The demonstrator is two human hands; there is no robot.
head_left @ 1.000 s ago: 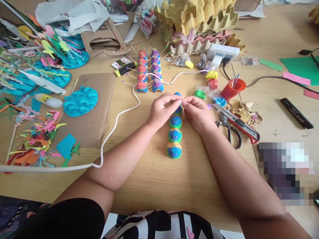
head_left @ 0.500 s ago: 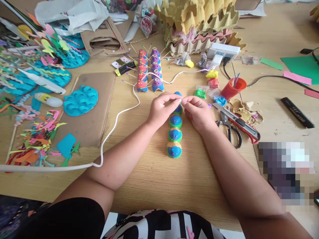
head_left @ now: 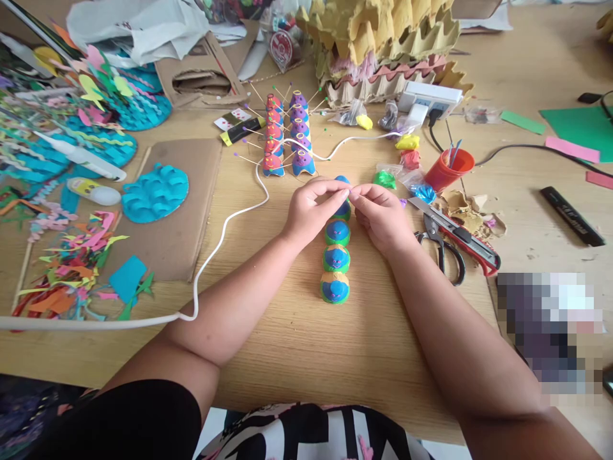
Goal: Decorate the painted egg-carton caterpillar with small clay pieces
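Caterpillar: a row of painted egg-carton cups (head_left: 336, 259), blue tops with green and orange rims, lies lengthwise on the wooden bench (head_left: 306, 345), its far end under the fingers of both hands.
Left hand: the left hand (head_left: 310, 211) rests just left of the row's far cups, thumb and forefinger pinched together at the tips; what they hold is too small to tell.
Right hand: the right hand (head_left: 380, 214) sits just right of the row, its grip likewise pinched shut, fingertips meeting those of the left hand above the far blue cup.
Beyond the hands: two finished rows of red and purple cups stuck with pins (head_left: 286, 137) stand side by side.
Right side: scissors (head_left: 443, 246) and a red utility knife (head_left: 460, 236) lie near the right wrist; a red cup (head_left: 447, 171) stands further back, with lumps of coloured clay (head_left: 407, 144) beside it.
Left side: a white cable (head_left: 215, 246) curves across the bench past a cardboard sheet (head_left: 179, 211) bearing a blue wavy disc (head_left: 154, 193); paper scraps (head_left: 71, 268) lie heaped further out.
Far edge: stacked egg trays (head_left: 383, 45) and a white power strip (head_left: 428, 99).
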